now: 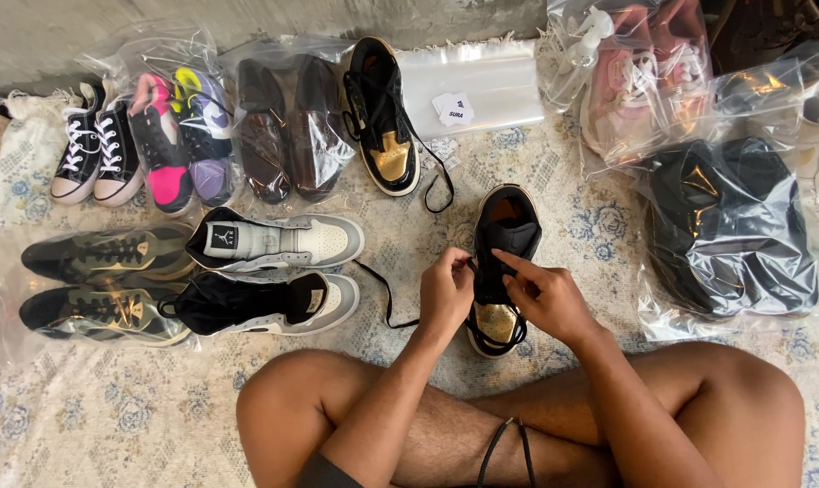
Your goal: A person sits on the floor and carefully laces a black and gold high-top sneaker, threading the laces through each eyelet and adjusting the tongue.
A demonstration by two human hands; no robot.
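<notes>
A black high-top sneaker with a gold toe stands on the patterned cloth just in front of my crossed legs. My left hand pinches its black lace at the shoe's left side. On the shoe's right side, my right hand has its forefinger pressed on the lacing near the tongue. The matching black and gold sneaker lies farther off, its laces loose.
Grey and black high-tops lie at left beside bagged dark sneakers. Along the far edge are black canvas shoes, bagged colourful sneakers, bagged brown shoes and an empty clear bag. At right are bagged pink shoes and bagged black shoes.
</notes>
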